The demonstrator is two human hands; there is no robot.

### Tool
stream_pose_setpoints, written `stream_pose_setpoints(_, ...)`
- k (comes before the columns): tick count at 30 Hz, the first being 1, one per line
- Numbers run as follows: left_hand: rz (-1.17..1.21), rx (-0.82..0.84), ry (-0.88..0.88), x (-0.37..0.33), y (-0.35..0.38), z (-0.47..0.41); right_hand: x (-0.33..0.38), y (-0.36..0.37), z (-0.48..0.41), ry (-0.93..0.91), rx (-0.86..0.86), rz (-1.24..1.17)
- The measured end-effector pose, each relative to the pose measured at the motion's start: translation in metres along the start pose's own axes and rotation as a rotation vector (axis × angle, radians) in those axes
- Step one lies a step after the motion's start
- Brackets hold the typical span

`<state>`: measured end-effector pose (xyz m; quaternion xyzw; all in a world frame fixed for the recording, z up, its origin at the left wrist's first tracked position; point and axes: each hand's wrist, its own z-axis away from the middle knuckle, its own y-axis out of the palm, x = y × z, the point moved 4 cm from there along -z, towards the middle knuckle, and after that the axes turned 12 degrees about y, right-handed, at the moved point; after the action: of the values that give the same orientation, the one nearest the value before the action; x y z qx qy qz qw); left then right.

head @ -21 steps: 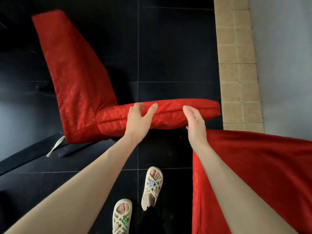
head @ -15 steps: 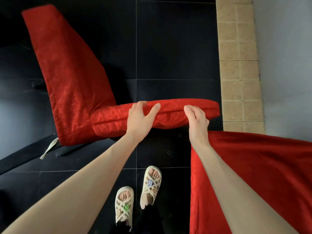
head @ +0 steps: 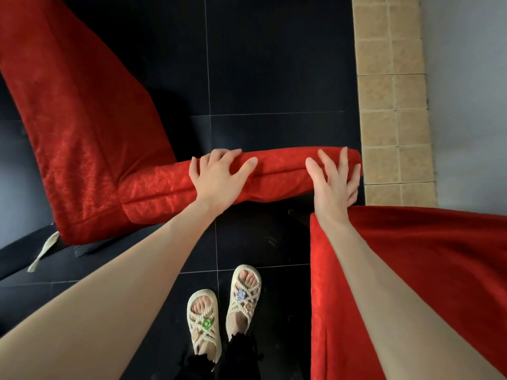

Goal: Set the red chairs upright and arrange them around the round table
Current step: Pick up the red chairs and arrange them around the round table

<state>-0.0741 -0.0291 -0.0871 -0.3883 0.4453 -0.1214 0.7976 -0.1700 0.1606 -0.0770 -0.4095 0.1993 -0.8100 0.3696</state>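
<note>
A red fabric-covered chair (head: 82, 133) lies tipped on the black tile floor. Its backrest runs up to the left and its seat cushion (head: 279, 171) stretches sideways across the middle. My left hand (head: 216, 179) grips the seat's upper edge, fingers curled over it and thumb on the near face. At the cushion's right end my right hand (head: 332, 185) rests with its fingers straight and spread. A second red fabric-covered piece (head: 425, 256) fills the lower right under my right forearm. Whether it is a chair or a table I cannot tell.
A tan tiled strip (head: 389, 91) and a grey wall (head: 466, 78) border the floor on the right. My feet in cream sandals (head: 219, 316) stand just below the seat. A white tie strap (head: 44, 252) and a dark bar (head: 90, 248) lie at the chair's lower left.
My right hand has uncurled from its hold on the seat's end and now lies spread on it. The chair's backrest has shifted left in view. The left hand keeps its grip.
</note>
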Motion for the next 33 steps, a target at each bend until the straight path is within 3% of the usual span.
stream_pose_setpoints(8,-0.177,0.090,0.020,0.000,0.015,-0.005,0.001,0.002,-0.030,0.022,0.073,-0.021)
stream_pose_setpoints(33,-0.227,0.156,-0.029,-0.006,0.021,-0.012,0.000,0.003,-0.036,0.031,0.084,0.060)
